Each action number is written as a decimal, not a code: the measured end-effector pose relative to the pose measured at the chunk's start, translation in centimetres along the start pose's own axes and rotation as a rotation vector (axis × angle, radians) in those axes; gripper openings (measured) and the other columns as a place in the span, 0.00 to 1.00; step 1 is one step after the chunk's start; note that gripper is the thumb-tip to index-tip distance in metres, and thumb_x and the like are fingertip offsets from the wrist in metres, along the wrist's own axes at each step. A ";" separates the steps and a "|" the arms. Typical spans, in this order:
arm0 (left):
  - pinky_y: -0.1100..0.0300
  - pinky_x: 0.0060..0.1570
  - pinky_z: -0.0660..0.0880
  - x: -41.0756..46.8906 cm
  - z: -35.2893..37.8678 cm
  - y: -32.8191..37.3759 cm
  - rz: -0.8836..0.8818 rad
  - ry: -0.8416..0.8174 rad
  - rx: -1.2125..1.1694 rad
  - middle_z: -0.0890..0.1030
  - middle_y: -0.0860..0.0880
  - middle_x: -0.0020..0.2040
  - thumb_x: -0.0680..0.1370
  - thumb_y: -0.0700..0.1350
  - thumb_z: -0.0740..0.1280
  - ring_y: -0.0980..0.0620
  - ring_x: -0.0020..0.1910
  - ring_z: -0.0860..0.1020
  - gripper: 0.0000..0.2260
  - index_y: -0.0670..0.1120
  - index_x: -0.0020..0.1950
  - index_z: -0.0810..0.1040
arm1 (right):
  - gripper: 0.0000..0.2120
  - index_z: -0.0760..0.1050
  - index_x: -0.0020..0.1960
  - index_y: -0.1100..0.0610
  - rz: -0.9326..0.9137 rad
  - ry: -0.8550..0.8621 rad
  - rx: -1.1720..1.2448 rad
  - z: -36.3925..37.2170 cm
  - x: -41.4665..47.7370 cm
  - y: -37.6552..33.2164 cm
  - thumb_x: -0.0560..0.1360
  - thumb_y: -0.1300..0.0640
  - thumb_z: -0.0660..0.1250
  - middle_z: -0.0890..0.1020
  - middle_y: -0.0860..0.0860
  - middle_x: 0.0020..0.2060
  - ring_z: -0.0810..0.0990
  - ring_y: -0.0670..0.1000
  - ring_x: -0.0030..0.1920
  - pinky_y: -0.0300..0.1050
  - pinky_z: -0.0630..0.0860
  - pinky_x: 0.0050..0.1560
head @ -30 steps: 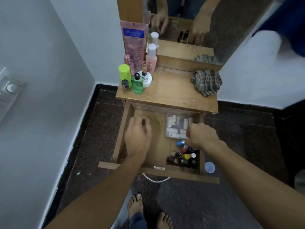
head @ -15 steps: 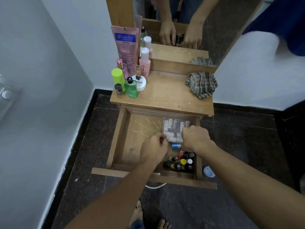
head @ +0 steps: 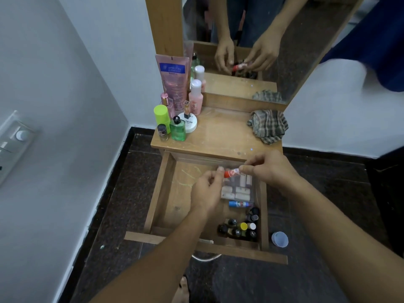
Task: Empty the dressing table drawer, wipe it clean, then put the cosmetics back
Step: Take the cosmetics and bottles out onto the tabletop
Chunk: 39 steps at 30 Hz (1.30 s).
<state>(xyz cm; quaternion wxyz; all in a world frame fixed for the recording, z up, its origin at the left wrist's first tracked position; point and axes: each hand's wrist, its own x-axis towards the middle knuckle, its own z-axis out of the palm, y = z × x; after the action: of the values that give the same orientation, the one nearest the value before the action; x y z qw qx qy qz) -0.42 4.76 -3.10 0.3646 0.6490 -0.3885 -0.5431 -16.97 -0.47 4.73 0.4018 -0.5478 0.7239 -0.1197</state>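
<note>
The wooden drawer (head: pixel 162 189) stands pulled out under the dressing table top (head: pixel 220 136). Above it, my left hand (head: pixel 206 193) and my right hand (head: pixel 269 169) both pinch a small red-and-white tube (head: pixel 231 172), one at each end. Inside the drawer lie a clear pouch of white rolls (head: pixel 237 190), a blue tube (head: pixel 239 204) and a cluster of small dark bottles (head: pixel 240 228) at the front right. The drawer's left half shows bare wood with chalky marks.
On the table top's left stand a pink tube (head: pixel 173 77), a pink bottle (head: pixel 195 97), a lime bottle (head: pixel 162 115), a green bottle (head: pixel 177 129) and a white jar (head: pixel 189 124). A checked cloth (head: pixel 267 125) lies at its right. A blue cap (head: pixel 279 239) sits on the floor.
Both hands rose from the drawer's items, and they now hold the red-and-white tube between them above the pouch. The camera view shifted slightly.
</note>
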 end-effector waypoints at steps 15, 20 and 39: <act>0.68 0.23 0.64 4.8 0.4 8.6 -0.178 0.076 -0.704 0.84 0.50 0.42 0.84 0.46 0.64 0.57 0.31 0.78 0.09 0.48 0.47 0.80 | 0.12 0.82 0.52 0.47 -0.296 0.340 0.253 3.9 5.9 -6.2 0.71 0.54 0.78 0.83 0.44 0.39 0.84 0.42 0.40 0.43 0.81 0.48; 0.64 0.27 0.68 5.4 1.0 6.4 -0.131 0.086 -0.535 0.82 0.47 0.40 0.85 0.47 0.61 0.53 0.31 0.76 0.12 0.45 0.47 0.81 | 0.18 0.80 0.58 0.51 -0.235 0.484 0.180 4.4 10.2 -9.3 0.69 0.54 0.79 0.80 0.42 0.39 0.82 0.50 0.50 0.46 0.77 0.56; 0.52 0.41 0.72 7.2 0.4 3.0 0.088 0.017 -0.398 0.84 0.40 0.40 0.78 0.51 0.63 0.48 0.36 0.75 0.13 0.46 0.44 0.84 | 0.07 0.85 0.48 0.54 -0.271 0.553 0.020 7.7 14.8 -10.5 0.74 0.53 0.71 0.87 0.52 0.41 0.84 0.55 0.47 0.44 0.74 0.46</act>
<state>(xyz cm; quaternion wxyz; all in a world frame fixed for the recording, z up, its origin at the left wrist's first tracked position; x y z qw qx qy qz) -0.36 -3.02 -3.54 0.5122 0.5511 -0.2983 -0.5874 -5.28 -15.51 -0.48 0.1752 -0.5820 0.7250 -0.3239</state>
